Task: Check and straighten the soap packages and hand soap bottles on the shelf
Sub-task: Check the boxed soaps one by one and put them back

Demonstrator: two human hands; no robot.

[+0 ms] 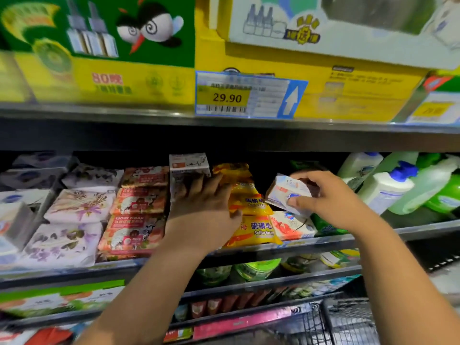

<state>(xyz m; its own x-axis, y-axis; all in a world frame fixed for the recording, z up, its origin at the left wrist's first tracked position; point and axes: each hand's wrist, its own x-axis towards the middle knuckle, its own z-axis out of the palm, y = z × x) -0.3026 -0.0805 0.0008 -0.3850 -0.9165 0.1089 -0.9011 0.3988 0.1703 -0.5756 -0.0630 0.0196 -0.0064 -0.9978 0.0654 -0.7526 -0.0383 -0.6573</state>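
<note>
R hand (pixel 321 200): pinched tilted white soap box (pixel 290 192), ctr-right.
L hand (pixel 204 202): flat on boxed soap (pixel 189 164).
Text: Sulfur Soap pack (pixel 258 230); Goat Soap pack (pixel 132 232); price tag (pixel 249 95) 29.90.

2 hands reach forward — left hand (pixel 204 202) flat, fingers extended; right hand (pixel 323 197) curled, pinching.

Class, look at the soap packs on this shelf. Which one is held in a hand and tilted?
The white and blue soap pack, pinched in the right hand; the others lie flat in their stacks.
</note>
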